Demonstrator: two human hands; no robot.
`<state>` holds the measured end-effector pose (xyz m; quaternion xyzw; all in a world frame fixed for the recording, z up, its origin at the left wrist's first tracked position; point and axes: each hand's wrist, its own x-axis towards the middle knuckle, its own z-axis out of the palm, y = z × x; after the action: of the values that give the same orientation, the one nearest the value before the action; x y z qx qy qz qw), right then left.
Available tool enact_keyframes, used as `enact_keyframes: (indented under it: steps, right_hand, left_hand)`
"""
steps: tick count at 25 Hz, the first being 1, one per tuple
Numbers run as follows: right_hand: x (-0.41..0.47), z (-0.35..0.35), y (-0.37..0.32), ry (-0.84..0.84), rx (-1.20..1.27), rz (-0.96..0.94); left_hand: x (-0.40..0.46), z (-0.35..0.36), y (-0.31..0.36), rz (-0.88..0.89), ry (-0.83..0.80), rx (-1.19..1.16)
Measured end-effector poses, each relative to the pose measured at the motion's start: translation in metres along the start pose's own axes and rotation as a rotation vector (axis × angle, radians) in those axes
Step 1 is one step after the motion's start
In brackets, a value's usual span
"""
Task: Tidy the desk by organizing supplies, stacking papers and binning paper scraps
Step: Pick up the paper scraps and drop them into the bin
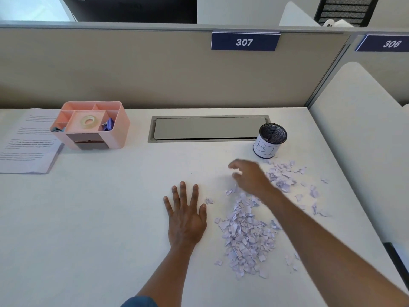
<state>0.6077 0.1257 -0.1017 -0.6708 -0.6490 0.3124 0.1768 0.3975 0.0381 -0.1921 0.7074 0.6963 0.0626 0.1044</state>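
Head view: left hand [186,220] fingers spread flat on desk [99,218]; blurred right hand [250,176] fingers loosely curled over scraps [245,235].

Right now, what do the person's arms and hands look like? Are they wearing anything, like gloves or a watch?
No gloves, watch or rings show. The left hand and the right hand are bare, and so are both forearms. The only clothing in view is the edge of a blue sleeve at the bottom of the picture, on the left arm. The right hand is blurry, so small details on its fingers cannot be told.

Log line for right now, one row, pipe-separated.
left hand flat on desk | right hand blurred above paper scraps | bin cup upright | scraps unbinned
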Motion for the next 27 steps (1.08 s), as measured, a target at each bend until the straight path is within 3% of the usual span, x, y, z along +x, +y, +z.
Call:
enact_keyframes:
  steps: [2, 4, 11, 18, 27]
  right_hand:
    - [-0.014, 0.041, 0.004, -0.069, -0.231, 0.027]
    - [-0.025, 0.067, 0.001, -0.031, -0.356, -0.044]
    - [-0.065, 0.095, 0.005, -0.071, -0.355, -0.325]
    - [-0.091, 0.072, 0.017, -0.224, -0.510, -0.346]
    - [-0.114, 0.077, 0.015, -0.013, -0.343, -0.269]
  left_hand:
    - [0.000, 0.000, -0.001, 0.000, -0.002, 0.004]
    - [0.001, 0.000, -0.002, -0.001, -0.005, 0.010]
    - [0.001, -0.002, 0.001, 0.004, 0.003, -0.027]
    - [0.001, -0.002, 0.000, 0.001, -0.018, -0.026]
    - [-0.001, -0.001, 0.000, 0.011, -0.021, -0.039]
